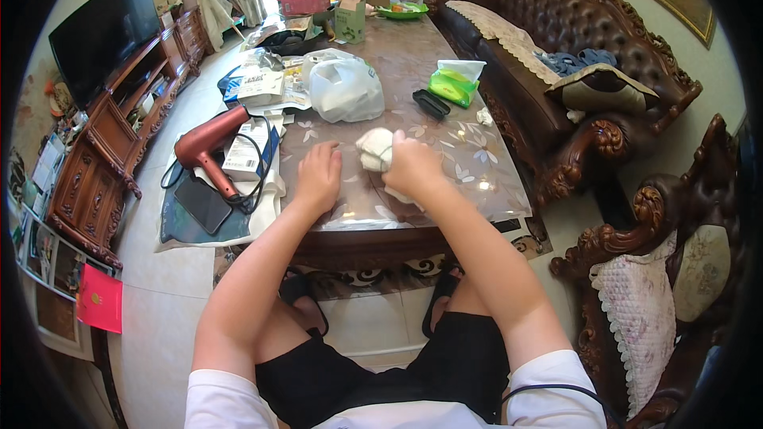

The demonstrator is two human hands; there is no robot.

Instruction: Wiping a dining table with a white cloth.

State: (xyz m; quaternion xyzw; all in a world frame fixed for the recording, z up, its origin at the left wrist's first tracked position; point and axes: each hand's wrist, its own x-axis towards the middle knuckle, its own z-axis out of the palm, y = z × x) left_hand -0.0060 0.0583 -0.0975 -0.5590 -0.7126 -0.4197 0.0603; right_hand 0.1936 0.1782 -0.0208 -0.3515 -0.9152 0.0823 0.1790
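Near the front edge of the covered table (363,211), my right hand (411,167) grips a bunched white cloth (375,148) with a dark line across it. Part of the cloth shows below that hand. To its left, my left hand (319,176) lies palm down on the table's clear cover, holding nothing. A red hair dryer (211,143) with a black cord is left of my left hand, partly over a white box (244,158). Below the dryer lies a dark smartphone (202,202). A filled white plastic bag (347,89) stands beyond both hands.
A green tissue pack (453,86), a black case (431,104) and a crumpled tissue (484,116) lie at the right. Boxes, including a green one (350,18), and a green tray (403,11) stand farther back. A leather sofa (536,18) flanks the table's right side.
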